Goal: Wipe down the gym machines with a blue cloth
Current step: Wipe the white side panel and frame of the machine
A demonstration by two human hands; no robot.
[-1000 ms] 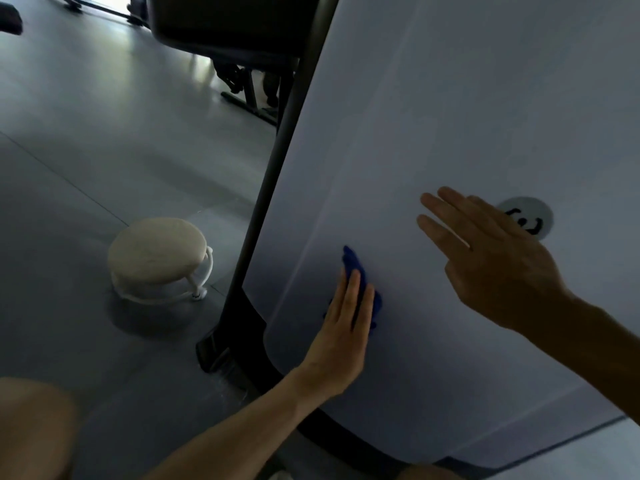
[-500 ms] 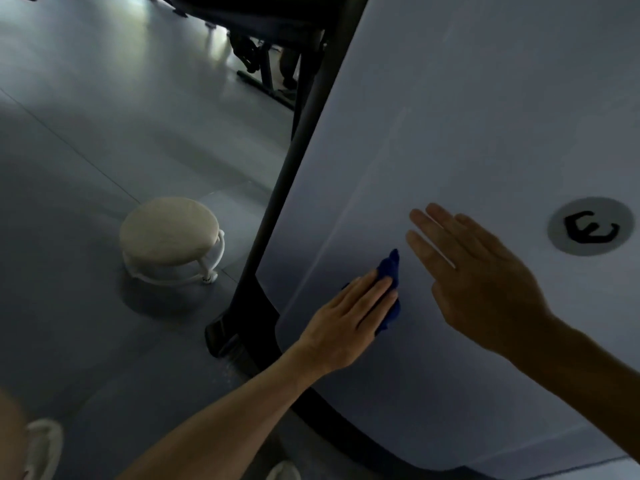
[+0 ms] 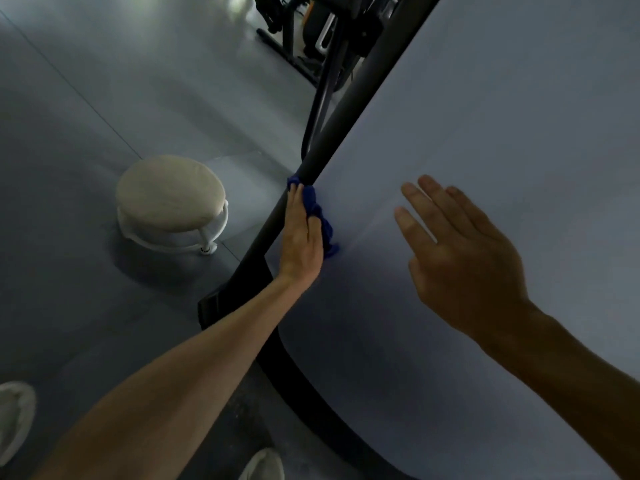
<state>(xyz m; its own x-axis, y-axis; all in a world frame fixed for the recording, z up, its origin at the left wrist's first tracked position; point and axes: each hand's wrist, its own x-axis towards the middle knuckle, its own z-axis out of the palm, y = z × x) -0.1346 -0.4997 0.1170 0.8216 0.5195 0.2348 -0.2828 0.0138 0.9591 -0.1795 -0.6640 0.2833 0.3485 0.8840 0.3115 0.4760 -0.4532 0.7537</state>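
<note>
A large pale grey machine panel fills the right half of the view, edged by a black frame bar. My left hand presses the crumpled blue cloth with straight fingers against the panel's left edge, right beside the black bar. Most of the cloth is hidden under the hand. My right hand lies flat on the panel with fingers spread, to the right of the cloth and apart from it.
A low round stool with a cream cushion and white legs stands on the grey floor to the left. More dark gym equipment is at the top. My shoes show at the bottom left.
My left hand has slid the cloth up and left across the panel to the black frame bar. My right hand stays flat on the panel. The round sticker has left the view.
</note>
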